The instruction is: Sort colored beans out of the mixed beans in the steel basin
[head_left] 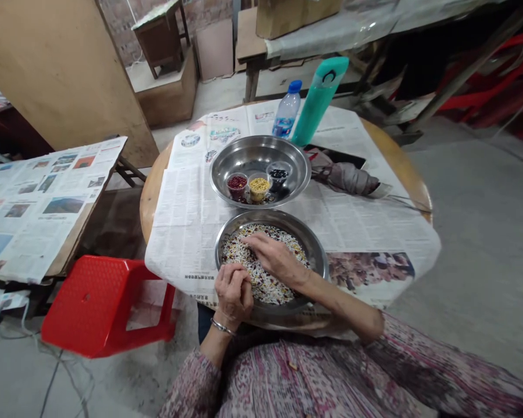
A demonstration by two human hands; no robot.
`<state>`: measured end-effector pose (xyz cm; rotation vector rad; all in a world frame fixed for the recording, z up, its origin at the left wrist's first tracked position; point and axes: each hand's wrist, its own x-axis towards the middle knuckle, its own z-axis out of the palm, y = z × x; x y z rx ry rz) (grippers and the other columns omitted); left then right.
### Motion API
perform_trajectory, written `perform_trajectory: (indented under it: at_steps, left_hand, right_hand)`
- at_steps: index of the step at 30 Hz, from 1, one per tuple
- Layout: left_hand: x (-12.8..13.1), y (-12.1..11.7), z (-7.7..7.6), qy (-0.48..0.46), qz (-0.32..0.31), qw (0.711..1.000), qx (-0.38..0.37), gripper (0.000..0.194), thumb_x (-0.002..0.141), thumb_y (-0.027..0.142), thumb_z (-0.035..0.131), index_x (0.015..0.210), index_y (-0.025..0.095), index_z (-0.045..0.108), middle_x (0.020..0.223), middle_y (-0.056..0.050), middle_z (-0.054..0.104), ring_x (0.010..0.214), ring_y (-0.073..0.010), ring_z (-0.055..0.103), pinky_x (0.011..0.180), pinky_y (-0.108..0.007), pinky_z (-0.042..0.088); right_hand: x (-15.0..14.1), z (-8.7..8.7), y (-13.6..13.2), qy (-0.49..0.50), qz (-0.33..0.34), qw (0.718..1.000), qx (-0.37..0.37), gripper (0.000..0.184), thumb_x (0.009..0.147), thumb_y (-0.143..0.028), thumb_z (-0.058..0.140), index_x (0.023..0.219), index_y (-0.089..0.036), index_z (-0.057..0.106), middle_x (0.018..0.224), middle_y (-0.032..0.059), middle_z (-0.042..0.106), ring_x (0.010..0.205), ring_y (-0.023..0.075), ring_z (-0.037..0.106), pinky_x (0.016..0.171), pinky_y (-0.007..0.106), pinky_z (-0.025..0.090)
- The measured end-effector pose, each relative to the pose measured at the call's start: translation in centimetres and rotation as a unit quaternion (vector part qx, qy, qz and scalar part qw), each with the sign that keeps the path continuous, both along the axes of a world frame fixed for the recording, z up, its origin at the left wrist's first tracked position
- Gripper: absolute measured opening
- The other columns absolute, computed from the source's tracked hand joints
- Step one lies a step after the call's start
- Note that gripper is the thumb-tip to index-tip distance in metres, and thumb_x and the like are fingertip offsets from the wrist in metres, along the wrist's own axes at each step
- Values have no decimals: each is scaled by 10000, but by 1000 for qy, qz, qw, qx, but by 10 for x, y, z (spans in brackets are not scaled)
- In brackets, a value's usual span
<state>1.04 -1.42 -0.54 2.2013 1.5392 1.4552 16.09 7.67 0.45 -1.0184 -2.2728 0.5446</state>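
Observation:
A steel basin (321, 255) in front of me holds a spread mix of white grains with dark, red and yellow beans (270, 284). My left hand (234, 293) is curled closed at the basin's near-left rim, a bracelet on its wrist; whatever its fingers hold is hidden. Over the middle of the mix, my right hand (273, 256) has its fingertips pressed together, touching the grains; anything pinched there is too small to name. Behind stands a second steel basin (261, 150) with three clear cups: red beans (237, 183), yellow beans (259, 186) and black beans (279, 174).
Newspaper (178, 232) covers the round table (150, 203). At its back stand a water bottle (287, 110) and a tilted green flask (320, 101). A folded umbrella (348, 175) lies right of the basins. A red stool (100, 302) stands left, beside another newspaper-covered table (39, 215).

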Motion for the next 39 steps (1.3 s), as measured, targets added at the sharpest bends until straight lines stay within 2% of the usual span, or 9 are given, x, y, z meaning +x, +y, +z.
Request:
perform_trajectory:
  at_steps: [3,6,10,13,18,25,31,34,39]
  left_hand:
    - [0,0,0,-3,3,1000,-7,180,839,32,460,804,184,549,864,-56,604,837,-174,570,770,-325,492]
    - [0,0,0,-7,0,1000,-6,179,837,34,460,801,184,551,864,-58,609,837,-176,574,770,-326,496]
    - [0,1,0,0,1,1000,-2,183,838,36,456,803,184,557,857,-58,609,822,-175,566,767,-325,496]
    - [0,0,-1,-4,-1,1000,2,183,843,31,461,807,182,556,855,-54,607,822,-170,563,771,-318,495]
    - [0,-3,-4,-21,22,1000,6,153,874,49,481,911,173,561,976,-79,595,936,-186,554,851,-346,498]
    - [2,-5,-3,-31,84,996,25,159,926,109,472,1057,162,546,1116,-121,550,1078,-223,523,928,-416,485]
    - [2,-4,-2,-31,73,997,12,147,921,93,471,1031,161,540,1119,-122,536,1080,-223,516,937,-425,482]
    - [2,-4,-2,-35,67,997,-3,147,919,83,466,1019,164,538,1108,-119,537,1071,-219,521,935,-419,485]
    - [2,-3,0,-35,51,998,-8,155,908,61,479,1007,164,539,1073,-108,555,1061,-211,527,938,-400,482]
  right_hand:
    - [16,6,7,-70,-105,992,32,317,946,-263,487,1244,-191,571,1164,123,621,1102,276,561,958,445,498]
    - [29,5,0,-146,-117,982,28,425,878,-456,605,1202,-182,595,1134,146,616,1080,321,551,892,469,515]
    - [27,-5,-19,-120,-62,990,-30,212,898,-273,549,1075,-192,635,1050,109,633,957,241,613,822,369,524]
    - [16,-6,-25,-53,-52,992,-104,222,836,-120,487,940,-183,672,928,70,679,862,191,645,810,314,506]
    - [-3,4,-29,49,-41,967,-246,195,794,-155,520,860,-191,700,741,-1,700,686,156,635,680,273,491]
    - [-23,-6,-31,-3,139,988,-64,155,887,-149,536,936,-176,680,965,81,689,919,198,586,842,348,497]
    - [-22,5,0,-124,133,980,81,190,926,-234,544,1059,-185,671,1132,108,646,1117,265,500,948,441,437]
    - [-8,10,14,-158,92,979,85,200,951,-224,485,996,-181,675,1099,113,639,1075,256,520,940,425,434]
    - [30,4,16,-159,37,986,-19,233,942,-156,439,977,-180,668,957,88,638,884,198,593,809,326,485]
